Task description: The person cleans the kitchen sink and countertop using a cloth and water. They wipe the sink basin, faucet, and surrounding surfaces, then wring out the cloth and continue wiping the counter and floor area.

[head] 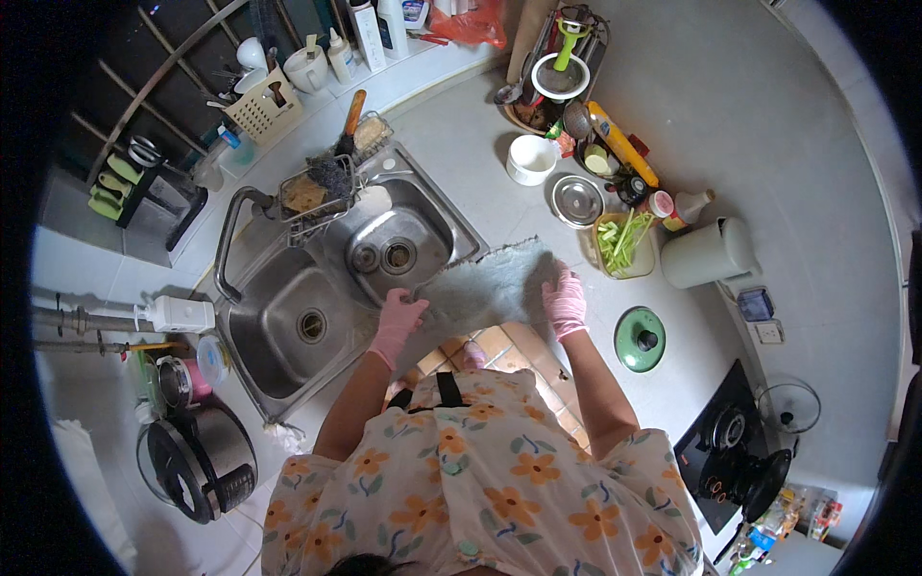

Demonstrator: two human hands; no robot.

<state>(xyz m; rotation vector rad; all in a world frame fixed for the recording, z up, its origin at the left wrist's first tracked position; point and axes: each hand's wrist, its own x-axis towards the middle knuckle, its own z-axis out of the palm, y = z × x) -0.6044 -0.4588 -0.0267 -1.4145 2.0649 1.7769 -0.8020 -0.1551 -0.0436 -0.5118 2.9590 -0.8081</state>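
A grey-green cloth (484, 286) with a frayed edge is spread between my hands, over the counter beside the double-bowl steel sink (288, 345). My left hand (400, 321), in a pink glove, pinches the cloth's left end near the sink's front rim. At its right end my right hand (565, 299), gloved the same way, grips the cloth. To the right of that hand lies a green pot lid (639, 339) with a black knob. Beyond it stands a plastic container of cut green stalks (624, 246). The tap (241, 237) arches over the left bowl.
A white tub (531, 160), a round steel lid (577, 201) and a pale jug (702, 253) stand at the back right. A black hob with a pan (763, 482) is at the far right. A wire rack with scrubbers (317, 189) sits behind the sink; a cooker (204, 461) stands left.
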